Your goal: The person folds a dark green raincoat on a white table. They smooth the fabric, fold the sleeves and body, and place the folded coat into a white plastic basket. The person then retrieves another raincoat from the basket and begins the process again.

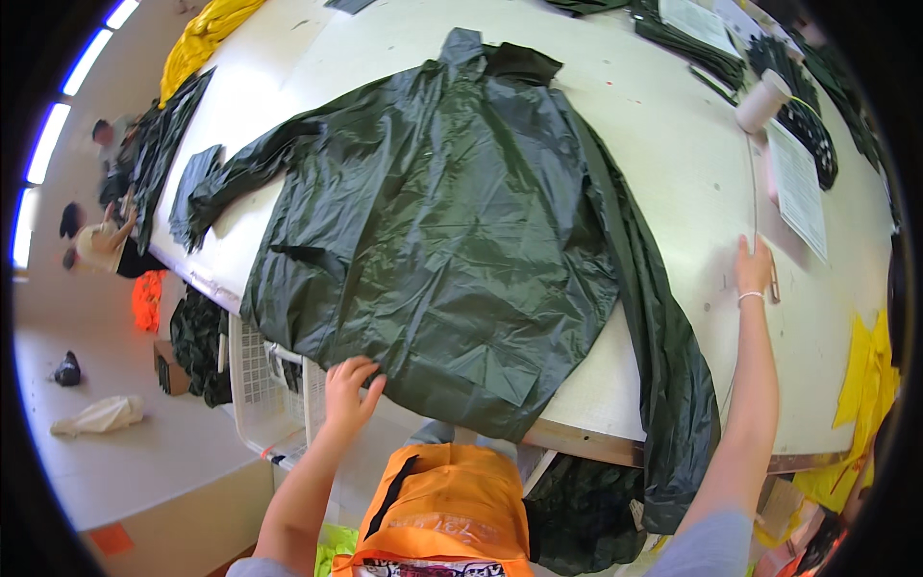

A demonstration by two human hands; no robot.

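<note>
A dark green, shiny jacket (452,231) lies spread on the white table (663,144), its collar away from me and its lower hem at the near edge. One sleeve stretches out to the left. The other runs down the right side and hangs over the edge. My left hand (350,389) is closed at the hem, fingers on the fabric and thumb just below the edge. Right of the jacket, my right hand (754,267) rests on the tabletop, fingers extended and apart, beside a thin dark line. A small brownish slender object (774,285) lies against that hand.
A pale thread cone (762,101) and a printed sheet (798,188) lie at the right. Stacked dark green pieces (687,43) sit far right. Yellow fabric (207,38) lies far left. A white basket (264,385) stands below the table's left edge. People work beyond the left side.
</note>
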